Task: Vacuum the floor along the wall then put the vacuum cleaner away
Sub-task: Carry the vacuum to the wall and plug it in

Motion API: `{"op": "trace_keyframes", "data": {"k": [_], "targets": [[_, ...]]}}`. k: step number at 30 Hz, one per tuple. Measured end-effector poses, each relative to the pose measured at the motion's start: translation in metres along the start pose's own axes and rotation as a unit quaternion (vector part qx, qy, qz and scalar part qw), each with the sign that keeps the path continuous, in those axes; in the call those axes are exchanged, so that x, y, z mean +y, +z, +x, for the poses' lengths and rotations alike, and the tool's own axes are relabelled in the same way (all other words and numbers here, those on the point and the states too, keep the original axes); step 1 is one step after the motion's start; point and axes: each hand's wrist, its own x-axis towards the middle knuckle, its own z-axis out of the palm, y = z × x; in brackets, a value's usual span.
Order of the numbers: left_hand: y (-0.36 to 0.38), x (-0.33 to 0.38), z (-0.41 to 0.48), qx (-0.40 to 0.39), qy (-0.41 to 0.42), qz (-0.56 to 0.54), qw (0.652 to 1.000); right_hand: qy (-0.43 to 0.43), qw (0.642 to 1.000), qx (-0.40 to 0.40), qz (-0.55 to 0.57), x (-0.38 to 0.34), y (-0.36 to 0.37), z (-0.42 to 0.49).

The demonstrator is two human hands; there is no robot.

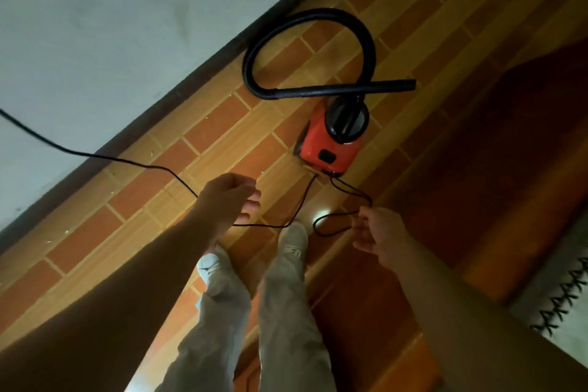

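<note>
Floor (429, 41) fills most of the view: brick-pattern tiles in orange and tan, darker toward the right. Pale wall (111, 25) takes the upper left, meeting the floor along a dark skirting (203, 73) that runs diagonally. A patterned rug (563, 293) edge shows at far right.

Person stands looking down; legs (286, 312) in light trousers at bottom centre, light shoes (294, 239) on the floor. Both forearms reach forward.

Vacuum (331, 143), red body with black top handle, sits on the floor near the wall, ahead of the feet. Black hose (318, 16) curls in a loop between vacuum and skirting, its straight end lying across just above the body and pointing right.

Thin black cord (127, 160) comes off the wall at left, crosses the floor, passes under the left hand (227, 200), and runs to the vacuum's rear. Another stretch leaves the vacuum's rear and forms a small loop at the right hand (378, 237).

Left hand is loosely curled, fingers half bent, cord passing at the fingers; firm grip or not, cannot tell. Right hand pinches the cord loop between thumb and fingers, other fingers relaxed downward. Hands are well apart, cord sagging between them in front of the shoes.
</note>
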Motion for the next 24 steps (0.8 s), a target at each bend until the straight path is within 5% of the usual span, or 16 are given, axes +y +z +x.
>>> {"op": "trace_keyframes", "data": {"k": [7,18,24], "targets": [[0.067,0.007,0.017,-0.011,-0.04,0.11,0.993,0.039,0.997,-0.043,0.056,0.003,-0.043,0.037],[0.143,0.04,0.056,-0.01,-0.079,0.114,0.99,0.048,0.992,-0.026,0.112,-0.012,-0.066,0.104],[0.153,0.015,0.102,-0.025,-0.047,0.158,0.986,0.007,0.994,0.008,-0.105,0.004,-0.054,0.153]]}}
